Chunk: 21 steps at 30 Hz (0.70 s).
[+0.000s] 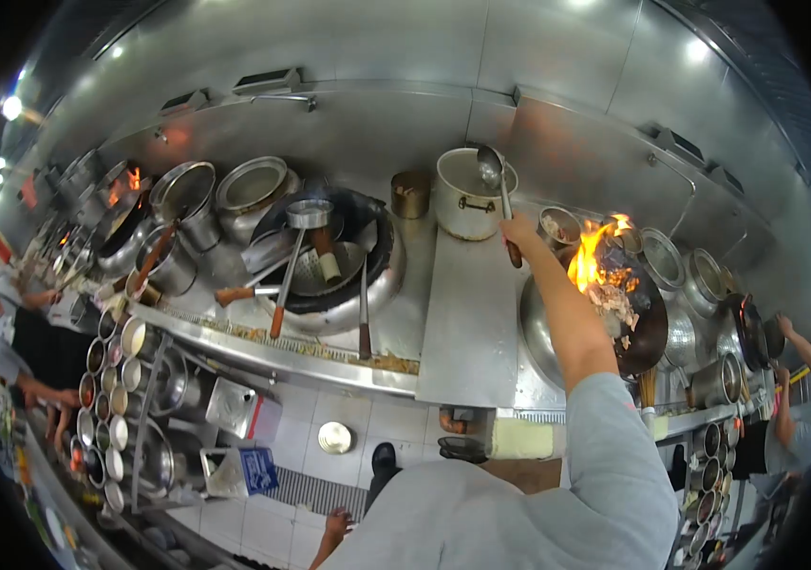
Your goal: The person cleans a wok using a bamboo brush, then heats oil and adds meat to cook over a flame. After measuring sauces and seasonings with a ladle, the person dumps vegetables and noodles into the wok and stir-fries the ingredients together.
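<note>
My right hand (519, 231) grips a long-handled ladle (505, 198) by its shaft, just above the wooden end. The ladle's bowl hangs over the rim of a large pale stockpot (463, 211). Right of my forearm, a dark wok (648, 347) sits tilted on the stove with pieces of pale meat (613, 306) in it. Tall flames (591, 256) rise from the wok. My left hand (337, 522) is low beside my body, at the bottom of the view; its fingers are too small and partly hidden to read.
Left, another large wok (382, 285) holds a strainer (310, 213) and several wooden-handled tools. A metal worktop (467, 332) separates the two stations. Seasoning tubs (119, 430) line a rack at left. Co-workers' arms show at the right (800, 347) and left (40, 389) edges.
</note>
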### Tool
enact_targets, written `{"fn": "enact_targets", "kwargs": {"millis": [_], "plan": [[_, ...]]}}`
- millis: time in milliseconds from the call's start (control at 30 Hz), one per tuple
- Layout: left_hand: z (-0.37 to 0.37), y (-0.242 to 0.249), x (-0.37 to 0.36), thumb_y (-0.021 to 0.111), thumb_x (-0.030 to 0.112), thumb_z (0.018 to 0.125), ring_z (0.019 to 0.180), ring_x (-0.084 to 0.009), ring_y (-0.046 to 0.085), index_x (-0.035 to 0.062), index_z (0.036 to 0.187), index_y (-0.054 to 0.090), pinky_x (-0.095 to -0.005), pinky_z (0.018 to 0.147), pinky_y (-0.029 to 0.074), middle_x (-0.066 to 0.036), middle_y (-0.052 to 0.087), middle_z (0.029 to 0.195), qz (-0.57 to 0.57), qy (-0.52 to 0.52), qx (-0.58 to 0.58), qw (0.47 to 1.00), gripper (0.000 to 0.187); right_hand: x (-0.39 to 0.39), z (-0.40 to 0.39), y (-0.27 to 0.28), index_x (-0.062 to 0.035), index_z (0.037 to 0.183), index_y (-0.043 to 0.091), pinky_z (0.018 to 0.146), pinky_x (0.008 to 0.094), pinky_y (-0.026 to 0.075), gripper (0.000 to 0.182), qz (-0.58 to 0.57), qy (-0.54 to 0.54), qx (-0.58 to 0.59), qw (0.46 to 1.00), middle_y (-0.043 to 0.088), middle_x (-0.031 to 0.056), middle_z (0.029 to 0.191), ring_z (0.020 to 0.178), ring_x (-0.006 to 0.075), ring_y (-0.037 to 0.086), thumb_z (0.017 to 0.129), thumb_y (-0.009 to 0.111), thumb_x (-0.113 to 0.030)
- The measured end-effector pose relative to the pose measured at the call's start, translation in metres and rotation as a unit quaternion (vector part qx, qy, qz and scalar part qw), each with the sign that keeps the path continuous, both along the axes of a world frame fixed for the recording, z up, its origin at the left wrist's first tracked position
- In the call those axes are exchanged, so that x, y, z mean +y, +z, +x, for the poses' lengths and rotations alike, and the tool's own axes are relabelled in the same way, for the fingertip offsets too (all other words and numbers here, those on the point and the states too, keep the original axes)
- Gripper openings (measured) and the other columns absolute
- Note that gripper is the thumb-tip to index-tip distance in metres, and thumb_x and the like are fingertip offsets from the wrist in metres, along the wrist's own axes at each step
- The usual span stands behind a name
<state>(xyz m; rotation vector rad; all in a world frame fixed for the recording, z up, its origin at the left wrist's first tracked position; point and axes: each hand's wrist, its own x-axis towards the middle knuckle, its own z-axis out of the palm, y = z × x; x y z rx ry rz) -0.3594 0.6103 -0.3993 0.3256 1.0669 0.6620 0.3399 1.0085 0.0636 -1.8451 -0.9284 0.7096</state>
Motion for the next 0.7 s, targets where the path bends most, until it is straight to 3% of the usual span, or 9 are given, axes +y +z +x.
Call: {"fn": "enact_targets", "kwargs": {"millis": [67, 100, 167, 233, 267, 333, 433, 633, 700], "plan": [[-0.003, 0.027, 0.043, 0.059, 0.016, 0.094, 0.069, -0.0197, 0.062, 0.0133, 0.118, 0.054, -0.0381, 0.057, 0.055, -0.003, 0.061, 0.086, 0.030, -0.092, 0.258, 0.961, 0.025, 0.021, -0.007, 0.008, -0.0036, 0.084, 0.054, 0.043, 0.0357, 0.047, 0.012, -0.010, -0.049, -0.026, 0.998, 0.055, 0.0082, 0.059, 0.046, 0.0203, 0.054, 0.090, 0.057, -0.014], [-0.014, 0.024, 0.067, 0.055, 0.016, 0.095, 0.069, -0.0171, 0.059, 0.0132, 0.118, 0.053, -0.0348, 0.053, 0.052, -0.004, 0.060, 0.086, 0.014, -0.070, 0.175, 0.982, 0.024, 0.028, -0.006, 0.009, -0.0032, 0.086, 0.054, 0.043, 0.0347, 0.047, 0.011, -0.026, -0.022, 0.010, 0.999, 0.055, 0.0071, 0.060, 0.047, 0.0191, 0.054, 0.090, 0.056, -0.013], [-0.025, 0.027, 0.105, 0.055, 0.015, 0.094, 0.067, -0.0162, 0.057, 0.0131, 0.120, 0.052, -0.0337, 0.052, 0.050, -0.004, 0.060, 0.086, 0.011, -0.071, 0.198, 0.978, 0.027, 0.040, 0.000, 0.004, -0.0029, 0.088, 0.054, 0.044, 0.0337, 0.046, 0.010, -0.044, -0.004, 0.048, 0.998, 0.054, 0.0061, 0.061, 0.049, 0.0178, 0.054, 0.090, 0.055, -0.013], [-0.026, 0.047, 0.145, 0.056, 0.009, 0.091, 0.065, -0.0156, 0.056, 0.0117, 0.127, 0.050, -0.0325, 0.052, 0.049, -0.005, 0.060, 0.091, 0.003, -0.057, 0.232, 0.971, 0.037, 0.056, 0.016, 0.001, -0.0031, 0.088, 0.052, 0.047, 0.0301, 0.046, 0.008, 0.071, 0.083, 0.306, 0.946, 0.051, 0.0018, 0.064, 0.053, 0.0142, 0.054, 0.090, 0.056, -0.010], [-0.027, 0.053, 0.158, 0.056, 0.009, 0.091, 0.065, -0.0156, 0.056, 0.0117, 0.127, 0.050, -0.0325, 0.052, 0.049, -0.005, 0.060, 0.091, 0.004, -0.062, 0.232, 0.971, 0.037, 0.060, 0.015, 0.008, -0.0031, 0.088, 0.052, 0.047, 0.0301, 0.046, 0.008, 0.072, 0.078, 0.305, 0.947, 0.051, 0.0018, 0.064, 0.053, 0.0142, 0.054, 0.090, 0.056, -0.010], [-0.029, 0.056, 0.183, 0.055, 0.004, 0.088, 0.066, -0.0164, 0.057, 0.0092, 0.130, 0.048, -0.0325, 0.050, 0.049, -0.009, 0.060, 0.098, 0.023, -0.020, 0.208, 0.978, 0.042, 0.060, 0.005, 0.035, -0.0076, 0.078, 0.045, 0.045, 0.0284, 0.043, 0.016, 0.058, 0.019, 0.632, 0.773, 0.050, 0.0018, 0.060, 0.048, 0.0124, 0.051, 0.093, 0.051, -0.009], [-0.032, 0.057, 0.191, 0.056, 0.003, 0.088, 0.066, -0.0169, 0.058, 0.0074, 0.129, 0.048, -0.0330, 0.048, 0.049, -0.013, 0.061, 0.100, 0.019, -0.033, 0.193, 0.980, 0.042, 0.028, -0.042, 0.082, -0.0073, 0.082, 0.041, 0.048, 0.0256, 0.041, 0.014, 0.169, -0.022, 0.656, 0.735, 0.045, -0.0009, 0.064, 0.051, 0.0084, 0.049, 0.094, 0.049, -0.008], [-0.042, 0.013, 0.173, 0.057, 0.004, 0.088, 0.071, -0.0202, 0.062, 0.0090, 0.128, 0.049, -0.0373, 0.054, 0.052, -0.012, 0.062, 0.098, -0.012, -0.137, 0.202, 0.970, 0.041, 0.033, 0.013, 0.046, -0.0069, 0.085, 0.039, 0.048, 0.0251, 0.040, 0.014, 0.192, 0.043, 0.718, 0.667, 0.046, 0.0000, 0.067, 0.051, 0.0074, 0.048, 0.096, 0.047, -0.008], [-0.051, -0.002, 0.168, 0.056, 0.008, 0.090, 0.074, -0.0233, 0.063, 0.0113, 0.128, 0.049, -0.0421, 0.059, 0.053, -0.010, 0.064, 0.097, 0.323, -0.323, 0.195, 0.868, 0.039, 0.009, 0.007, 0.057, -0.0066, 0.085, 0.039, 0.048, 0.0251, 0.040, 0.013, 0.220, 0.052, 0.722, 0.654, 0.046, -0.0001, 0.067, 0.051, 0.0074, 0.048, 0.096, 0.046, -0.008]]}}
